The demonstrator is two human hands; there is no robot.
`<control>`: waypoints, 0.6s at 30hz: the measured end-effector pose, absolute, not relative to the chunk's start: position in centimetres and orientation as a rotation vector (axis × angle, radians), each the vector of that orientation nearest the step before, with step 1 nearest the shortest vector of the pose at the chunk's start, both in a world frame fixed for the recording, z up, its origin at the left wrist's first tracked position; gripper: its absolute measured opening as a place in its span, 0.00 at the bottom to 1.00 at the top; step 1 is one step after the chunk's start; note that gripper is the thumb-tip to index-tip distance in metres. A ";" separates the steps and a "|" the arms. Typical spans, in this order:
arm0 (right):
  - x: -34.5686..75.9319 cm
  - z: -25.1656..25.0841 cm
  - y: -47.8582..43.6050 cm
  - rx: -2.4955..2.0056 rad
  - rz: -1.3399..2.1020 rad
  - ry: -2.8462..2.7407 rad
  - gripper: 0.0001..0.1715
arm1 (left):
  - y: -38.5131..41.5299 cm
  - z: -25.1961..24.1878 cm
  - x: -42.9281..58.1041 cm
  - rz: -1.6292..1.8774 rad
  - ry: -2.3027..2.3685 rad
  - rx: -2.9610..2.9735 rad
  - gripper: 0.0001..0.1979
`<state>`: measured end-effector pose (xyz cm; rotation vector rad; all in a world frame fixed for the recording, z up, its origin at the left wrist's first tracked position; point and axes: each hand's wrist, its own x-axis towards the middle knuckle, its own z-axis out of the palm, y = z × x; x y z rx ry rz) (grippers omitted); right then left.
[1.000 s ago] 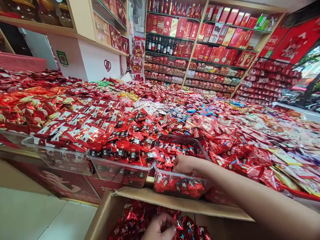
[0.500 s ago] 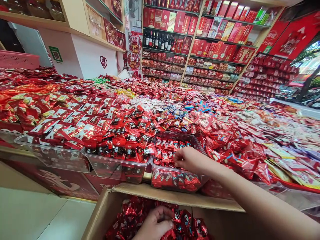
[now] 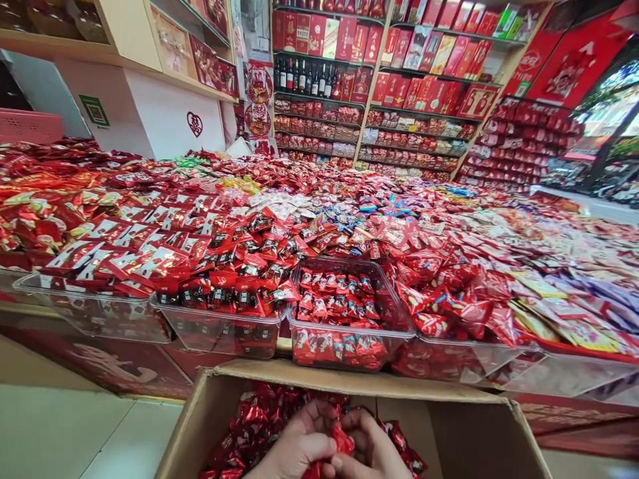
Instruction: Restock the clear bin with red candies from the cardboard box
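Note:
Both hands are together low in the view, inside an open cardboard box (image 3: 479,397) part full of loose red wrapped candies (image 3: 254,422). My left hand (image 3: 302,442) pinches a red wrapped candy (image 3: 343,440) between thumb and fingers. Against the candy's other side close the fingers of my right hand (image 3: 372,449). Just beyond the box stands a clear plastic bin (image 3: 397,329) holding rows of small red candies (image 3: 337,296); its right side shows bare wall. The lower parts of both hands run out of the frame.
Clear bins of red-and-black packets (image 3: 224,293) and red-and-white packets (image 3: 114,263) stand left of the middle bin. Larger red packets (image 3: 449,299) are heaped to its right. Behind rise shelves of boxes (image 3: 344,40) and bottles (image 3: 304,78). Pale floor tiles (image 3: 134,432) show at lower left.
My right hand has come down from the clear bin into the cardboard box, beside my left hand. Both now hold a candy. The view has shifted slightly, showing more of the box.

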<state>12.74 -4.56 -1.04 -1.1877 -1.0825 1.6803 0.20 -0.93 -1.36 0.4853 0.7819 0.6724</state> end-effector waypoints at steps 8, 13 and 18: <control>14.0 -0.1 -4.5 -1.182 1.560 -0.827 0.23 | -1.0 0.6 0.1 0.770 0.873 0.732 0.13; 14.9 0.1 -4.2 -1.207 1.451 -0.691 0.16 | -1.1 0.2 0.4 0.602 0.849 0.955 0.18; 15.0 0.1 -4.7 -1.135 1.431 -0.725 0.12 | -1.2 0.6 0.5 0.545 0.870 0.884 0.15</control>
